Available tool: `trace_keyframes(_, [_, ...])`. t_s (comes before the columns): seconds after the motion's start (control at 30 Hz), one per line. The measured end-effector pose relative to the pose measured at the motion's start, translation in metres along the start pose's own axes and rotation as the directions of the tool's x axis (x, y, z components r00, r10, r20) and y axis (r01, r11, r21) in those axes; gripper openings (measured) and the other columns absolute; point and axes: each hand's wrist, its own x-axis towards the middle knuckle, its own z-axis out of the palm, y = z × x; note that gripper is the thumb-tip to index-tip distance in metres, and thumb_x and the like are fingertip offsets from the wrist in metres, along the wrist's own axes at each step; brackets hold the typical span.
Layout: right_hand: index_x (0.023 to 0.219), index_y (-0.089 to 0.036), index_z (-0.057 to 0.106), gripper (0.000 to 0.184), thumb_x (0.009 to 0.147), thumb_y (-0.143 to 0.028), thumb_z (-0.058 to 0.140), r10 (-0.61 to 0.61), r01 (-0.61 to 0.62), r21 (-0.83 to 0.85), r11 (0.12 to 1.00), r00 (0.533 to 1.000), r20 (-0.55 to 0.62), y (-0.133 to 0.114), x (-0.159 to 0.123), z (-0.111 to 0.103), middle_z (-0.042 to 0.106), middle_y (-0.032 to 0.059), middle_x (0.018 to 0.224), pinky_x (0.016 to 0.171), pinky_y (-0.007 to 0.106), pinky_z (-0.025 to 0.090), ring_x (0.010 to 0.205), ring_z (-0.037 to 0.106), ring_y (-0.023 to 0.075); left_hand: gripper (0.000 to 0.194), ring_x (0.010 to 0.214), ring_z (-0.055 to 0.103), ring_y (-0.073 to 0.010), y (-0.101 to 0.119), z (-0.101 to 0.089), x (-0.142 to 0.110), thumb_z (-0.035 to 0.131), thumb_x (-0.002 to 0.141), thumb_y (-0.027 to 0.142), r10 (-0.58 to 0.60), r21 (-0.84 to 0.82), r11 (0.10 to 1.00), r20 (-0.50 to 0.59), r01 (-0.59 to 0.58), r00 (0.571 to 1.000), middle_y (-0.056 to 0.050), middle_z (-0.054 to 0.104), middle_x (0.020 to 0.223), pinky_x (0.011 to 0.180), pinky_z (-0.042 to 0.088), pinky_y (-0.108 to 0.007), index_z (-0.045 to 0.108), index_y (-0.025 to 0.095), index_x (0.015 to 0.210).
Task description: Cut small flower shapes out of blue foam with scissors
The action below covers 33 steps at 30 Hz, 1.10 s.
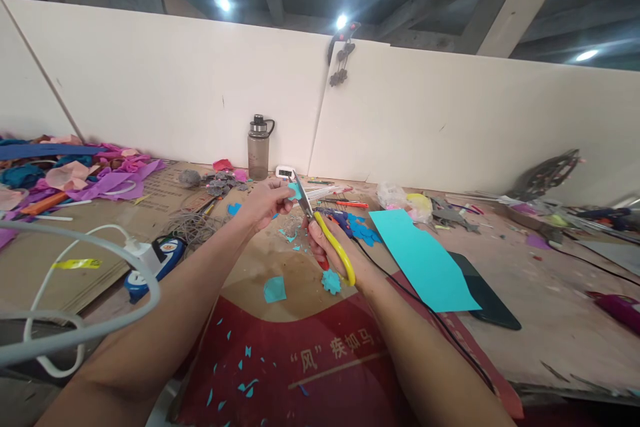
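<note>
My left hand [267,203] pinches a small piece of turquoise paper [295,192] above the cardboard. In my right hand [324,238] is a pair of scissors [334,247] with yellow handles, its blades pointing up and away beside the paper piece. Whether the blades touch the paper I cannot tell. Below the scissors lies a cut turquoise shape with a scalloped edge [331,281]. A rounded turquoise piece [275,289] rests to its left. Small turquoise scraps [248,351] are scattered over the red and brown cardboard [240,320].
A large turquoise sheet [425,260] overlaps a dark flat board [487,297] at right. A grey bottle [259,150] stands by the white partition [175,87]. At left are a blue power strip [157,267], white cable [150,307] and coloured scraps [75,173]. A black cord [425,307] crosses the cardboard.
</note>
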Motion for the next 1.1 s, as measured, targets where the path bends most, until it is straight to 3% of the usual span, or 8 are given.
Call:
trace_keyframes(0.63, [0.090, -0.026, 0.049, 0.056, 0.096, -0.080, 0.061, -0.052, 0.048, -0.116, 0.992, 0.998, -0.031, 0.009, 0.003, -0.002, 0.037, -0.0050, 0.071, 0.047, 0.026, 0.027, 0.057, 0.033, 0.0122, 0.021, 0.044, 0.052, -0.0078, 0.002, 0.000, -0.001, 0.083, 0.063, 0.022, 0.000, -0.026, 1.000, 0.030, 0.001, 1.000, 0.000, 0.059, 0.054, 0.045, 0.039, -0.019, 0.063, 0.016, 0.064])
trace_keyframes(0.83, [0.092, -0.025, 0.050, 0.059, 0.092, -0.083, 0.063, -0.031, 0.028, -0.104, 0.994, 0.999, -0.030, 0.002, 0.000, 0.000, 0.038, -0.0063, 0.070, 0.047, 0.025, 0.028, 0.056, 0.034, 0.0107, 0.028, 0.044, 0.054, -0.0082, 0.001, 0.000, -0.003, 0.088, 0.068, 0.027, 0.032, -0.026, 0.999, -0.018, -0.032, 0.999, 0.000, 0.061, 0.056, 0.043, 0.036, -0.020, 0.062, 0.016, 0.065])
trace_keyframes(1.1, [0.091, -0.026, 0.044, 0.075, 0.077, -0.095, 0.069, 0.088, -0.084, 0.067, 0.994, 0.995, -0.051, -0.015, -0.004, 0.010, 0.034, -0.0094, 0.067, 0.044, 0.023, 0.026, 0.051, 0.028, 0.0077, 0.024, 0.043, 0.055, -0.0080, 0.004, 0.003, -0.005, 0.088, 0.067, 0.024, 0.017, -0.049, 0.999, 0.011, -0.017, 1.000, 0.000, 0.063, 0.055, 0.044, 0.039, -0.020, 0.067, 0.015, 0.067])
